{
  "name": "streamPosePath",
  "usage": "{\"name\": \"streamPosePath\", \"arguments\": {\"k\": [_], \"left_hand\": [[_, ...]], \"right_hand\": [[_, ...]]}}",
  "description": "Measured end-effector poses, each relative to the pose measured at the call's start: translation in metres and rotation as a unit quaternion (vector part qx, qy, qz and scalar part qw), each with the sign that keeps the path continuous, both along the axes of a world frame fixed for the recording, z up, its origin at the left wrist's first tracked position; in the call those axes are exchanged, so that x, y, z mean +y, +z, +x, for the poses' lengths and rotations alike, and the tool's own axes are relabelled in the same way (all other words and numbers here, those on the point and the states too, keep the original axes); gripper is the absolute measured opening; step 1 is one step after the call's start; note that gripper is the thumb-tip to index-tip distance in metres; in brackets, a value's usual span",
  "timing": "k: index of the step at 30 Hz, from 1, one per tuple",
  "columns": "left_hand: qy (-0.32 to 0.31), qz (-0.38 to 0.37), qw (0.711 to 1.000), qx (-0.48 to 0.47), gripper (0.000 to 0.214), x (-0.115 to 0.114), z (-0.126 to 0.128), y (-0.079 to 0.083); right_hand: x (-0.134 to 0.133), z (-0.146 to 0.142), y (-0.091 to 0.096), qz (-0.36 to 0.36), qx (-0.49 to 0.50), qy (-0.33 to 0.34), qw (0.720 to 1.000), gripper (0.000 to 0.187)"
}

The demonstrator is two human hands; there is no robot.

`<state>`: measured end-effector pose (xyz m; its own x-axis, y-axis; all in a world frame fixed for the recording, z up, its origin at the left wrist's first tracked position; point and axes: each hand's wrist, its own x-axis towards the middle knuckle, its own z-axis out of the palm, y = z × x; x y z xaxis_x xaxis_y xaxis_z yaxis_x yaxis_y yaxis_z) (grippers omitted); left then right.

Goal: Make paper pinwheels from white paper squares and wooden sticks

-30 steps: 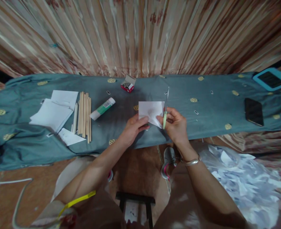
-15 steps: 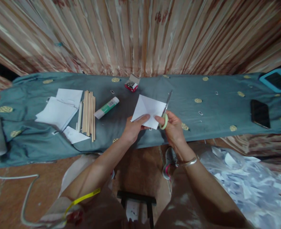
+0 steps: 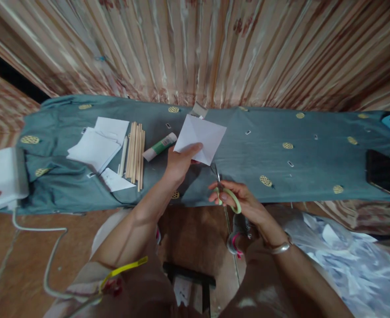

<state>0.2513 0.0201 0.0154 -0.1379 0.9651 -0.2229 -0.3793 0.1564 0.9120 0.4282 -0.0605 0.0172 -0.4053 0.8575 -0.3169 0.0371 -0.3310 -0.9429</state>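
My left hand point(image 3: 181, 162) pinches a creased square of white paper point(image 3: 205, 134) by its near left edge, thumb on top. The sheet is raised over the cloth and hides most of a small box point(image 3: 200, 110) behind it. In my right hand point(image 3: 238, 195) are scissors point(image 3: 232, 199) with pale green handles. Their blades point up towards the paper's lowest corner, and I cannot tell whether they touch it. Left of the paper lies a green and white glue stick point(image 3: 161, 146), close to a bundle of thin wooden sticks point(image 3: 135, 154).
White paper sheets point(image 3: 94, 148) and a folded paper piece point(image 3: 115, 180) lie left of the sticks, beside a white rod point(image 3: 124, 155). A white device point(image 3: 5, 179) with a cable is far left. A phone point(image 3: 380, 171) lies right. A bag of paper scraps point(image 3: 357, 260) stands below.
My right hand has come off the paper and drawn down towards me with the scissors. My left hand has lifted the paper away. The whole view has shifted somewhat.
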Motion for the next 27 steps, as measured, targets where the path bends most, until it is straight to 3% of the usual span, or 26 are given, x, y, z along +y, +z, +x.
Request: {"name": "streamPosePath", "arguments": {"k": [27], "left_hand": [[-0.019, -0.029, 0.999, 0.025, 0.028, -0.0074, 0.0094, -0.0039]], "right_hand": [[0.0034, -0.0039, -0.0020, 0.004, -0.019, -0.020, 1.000, 0.040]]}}
